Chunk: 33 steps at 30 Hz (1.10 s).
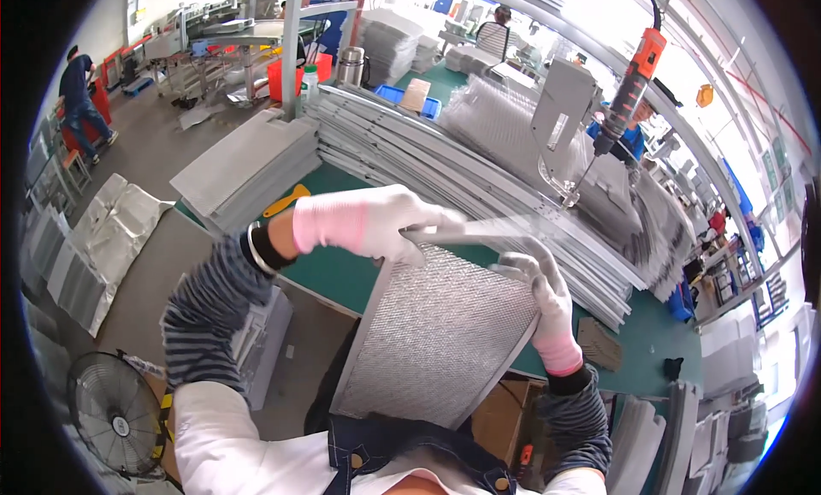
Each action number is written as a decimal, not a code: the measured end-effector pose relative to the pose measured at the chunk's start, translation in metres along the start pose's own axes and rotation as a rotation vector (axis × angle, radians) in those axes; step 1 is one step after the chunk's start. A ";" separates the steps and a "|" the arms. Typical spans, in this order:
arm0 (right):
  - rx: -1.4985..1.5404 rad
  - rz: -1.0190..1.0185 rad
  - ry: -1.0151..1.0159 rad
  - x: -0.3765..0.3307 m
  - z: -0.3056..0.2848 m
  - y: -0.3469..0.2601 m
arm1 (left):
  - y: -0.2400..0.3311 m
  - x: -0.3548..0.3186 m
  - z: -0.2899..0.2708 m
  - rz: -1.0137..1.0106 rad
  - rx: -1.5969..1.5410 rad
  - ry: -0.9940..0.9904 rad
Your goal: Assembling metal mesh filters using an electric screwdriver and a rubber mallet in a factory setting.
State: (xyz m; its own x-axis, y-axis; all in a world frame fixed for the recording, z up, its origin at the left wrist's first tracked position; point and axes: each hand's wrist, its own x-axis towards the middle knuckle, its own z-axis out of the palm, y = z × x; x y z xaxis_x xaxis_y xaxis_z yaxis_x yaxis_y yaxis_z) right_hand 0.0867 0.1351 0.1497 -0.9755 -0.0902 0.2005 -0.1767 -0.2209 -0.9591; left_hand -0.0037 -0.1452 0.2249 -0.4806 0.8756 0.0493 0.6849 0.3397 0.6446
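Mesh, grey and finely woven, filled the rectangular metal-framed filter panel that the person held tilted over the near edge of the green workbench, its lower end reaching down towards the denim apron. Both hands wore white knitted gloves with pink cuffs. The left hand was clamped over the panel's upper left corner, fingers wrapped down onto a thin silvery metal strip that ran rightward from the grip along the top edge, smooth and blurred. The right hand was closed on the panel's upper right corner, thumb on the mesh face and fingers behind the frame. Beyond the grip, farther across the bench, a long stack of pale grey metal frame pieces lay in flat layers, and heaps of crinkled silvery mesh sheets sat behind them. Above and to the right of the grip an orange and black powered screwdriver hung on a cable beside a grey metal bracket. Left of the grip, a yellow plastic scraper lay on the bench next to a pile of flat grey panels. Below, a round wire-caged fan stood on the grey concrete floor, and other workers stood far back in the bright workshop.
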 end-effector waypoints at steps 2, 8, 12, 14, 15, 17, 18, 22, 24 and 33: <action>0.136 -0.107 -0.087 -0.001 0.010 -0.004 | 0.000 0.013 -0.011 0.163 -0.004 -0.168; -0.093 -0.083 0.013 -0.009 0.000 0.004 | -0.001 0.088 0.028 0.433 -0.042 -0.264; -0.043 -0.308 0.298 -0.027 -0.016 0.048 | -0.001 0.099 0.058 0.227 -0.107 -0.159; -0.217 -0.279 0.492 -0.036 -0.006 0.064 | -0.001 0.098 0.058 0.139 -0.078 -0.179; -0.232 -0.273 0.486 -0.040 0.007 0.057 | 0.003 0.092 0.056 0.052 -0.090 -0.170; -0.232 -0.262 0.578 -0.040 0.015 0.053 | 0.008 0.094 0.058 -0.029 -0.103 -0.191; -0.340 -0.239 0.640 -0.038 0.015 0.054 | 0.009 0.096 0.057 -0.025 -0.094 -0.171; -1.064 -0.410 0.653 -0.048 -0.002 0.052 | 0.011 0.109 0.061 -0.041 -0.127 -0.180; -1.109 -0.405 0.584 -0.056 -0.010 0.036 | 0.016 0.120 0.062 -0.060 -0.195 -0.206; -0.704 -0.306 0.919 -0.085 -0.016 0.025 | 0.034 0.150 0.075 0.036 -0.227 -0.424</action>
State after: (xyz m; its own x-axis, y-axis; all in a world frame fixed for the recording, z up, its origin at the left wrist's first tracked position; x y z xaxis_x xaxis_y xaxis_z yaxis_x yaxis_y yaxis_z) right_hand 0.1635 0.1530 0.1052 -0.5584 0.6641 0.4971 -0.1712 0.4942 -0.8524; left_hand -0.0111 0.0233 0.1966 -0.1613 0.9643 -0.2103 0.5377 0.2645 0.8006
